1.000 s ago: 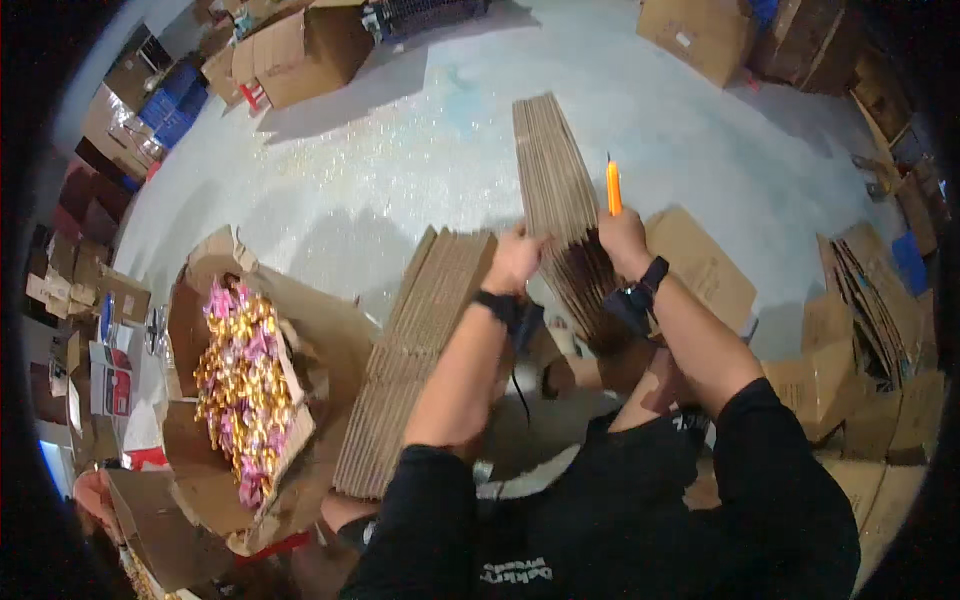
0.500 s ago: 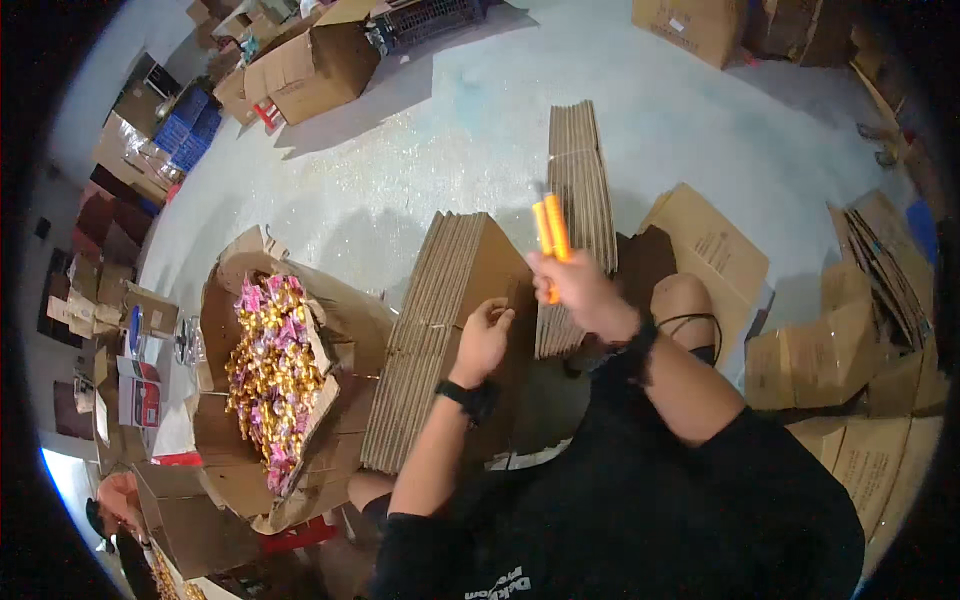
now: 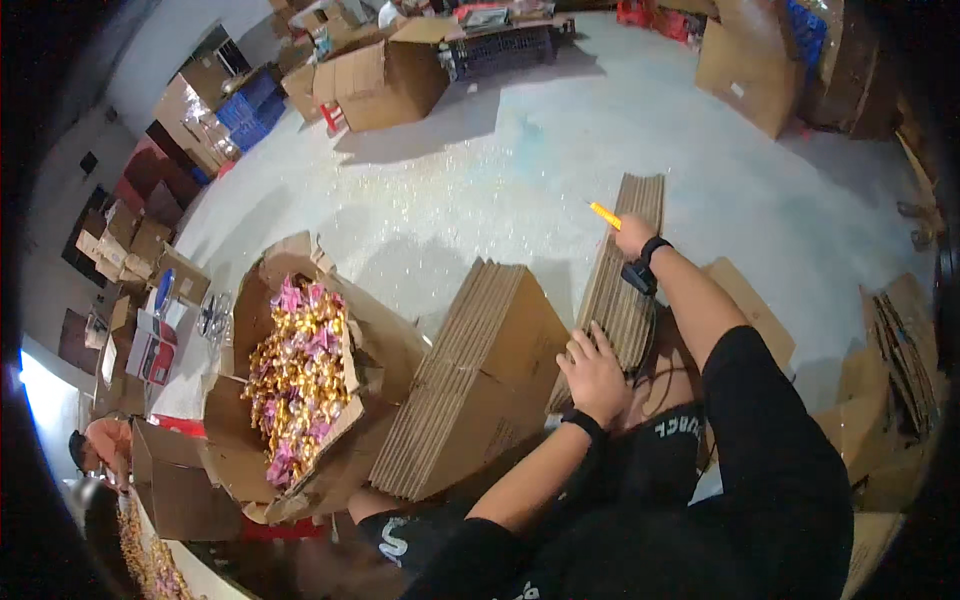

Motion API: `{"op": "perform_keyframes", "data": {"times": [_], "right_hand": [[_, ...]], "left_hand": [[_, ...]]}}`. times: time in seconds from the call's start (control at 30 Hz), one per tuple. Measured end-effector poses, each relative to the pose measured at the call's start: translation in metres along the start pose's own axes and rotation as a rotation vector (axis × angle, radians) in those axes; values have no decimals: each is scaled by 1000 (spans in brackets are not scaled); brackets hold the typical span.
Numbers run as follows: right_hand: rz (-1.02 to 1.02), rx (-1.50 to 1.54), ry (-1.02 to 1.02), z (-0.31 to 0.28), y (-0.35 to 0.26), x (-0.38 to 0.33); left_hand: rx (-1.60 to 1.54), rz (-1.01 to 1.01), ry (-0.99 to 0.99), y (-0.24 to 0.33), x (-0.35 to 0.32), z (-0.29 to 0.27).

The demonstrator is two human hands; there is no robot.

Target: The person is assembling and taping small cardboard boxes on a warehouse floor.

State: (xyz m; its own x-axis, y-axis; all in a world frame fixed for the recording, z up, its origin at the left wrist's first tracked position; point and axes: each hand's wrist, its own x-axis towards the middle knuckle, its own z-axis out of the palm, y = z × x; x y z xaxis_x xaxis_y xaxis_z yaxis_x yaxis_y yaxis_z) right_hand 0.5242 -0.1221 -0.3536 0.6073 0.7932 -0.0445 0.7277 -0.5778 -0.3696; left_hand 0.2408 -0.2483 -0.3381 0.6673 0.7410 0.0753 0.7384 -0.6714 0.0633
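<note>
My right hand (image 3: 634,237) is closed round a yellow-orange utility knife (image 3: 603,213), its thin tip pointing to the far left. The hand is over the far part of a narrow stack of flattened cardboard boxes (image 3: 612,290) standing on edge before me. With its fingers spread, my left hand (image 3: 594,375) rests at the near end of that same stack. To the left stands a second, wider stack of flattened boxes (image 3: 455,375), which neither hand touches.
A big open carton (image 3: 385,355) full of gold and pink wrapped pieces (image 3: 300,370) stands at left. Flattened cardboard (image 3: 745,310) lies at right. Blue crates (image 3: 250,110) and a large box (image 3: 380,85) are at the back. A person (image 3: 105,445) is at far left.
My right hand has moved the knife away from me and to the right, over the narrow stack. My left hand has moved right onto that stack, fingers spreading. The view has shifted.
</note>
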Motion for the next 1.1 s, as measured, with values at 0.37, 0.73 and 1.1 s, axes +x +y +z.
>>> {"op": "perform_keyframes", "data": {"times": [0.37,0.73,1.1], "right_hand": [[-172,93,-252,-12,-54,-63],[-367,438,-530,-77,-191,-184],[115,1586,-591,-45,-168,-255]], "left_hand": [[-189,-31,-191,-84,-93,-24],[-306,-10,-109,-189,-201,-108],[-776,97,97,-176,-147,-123]]}}
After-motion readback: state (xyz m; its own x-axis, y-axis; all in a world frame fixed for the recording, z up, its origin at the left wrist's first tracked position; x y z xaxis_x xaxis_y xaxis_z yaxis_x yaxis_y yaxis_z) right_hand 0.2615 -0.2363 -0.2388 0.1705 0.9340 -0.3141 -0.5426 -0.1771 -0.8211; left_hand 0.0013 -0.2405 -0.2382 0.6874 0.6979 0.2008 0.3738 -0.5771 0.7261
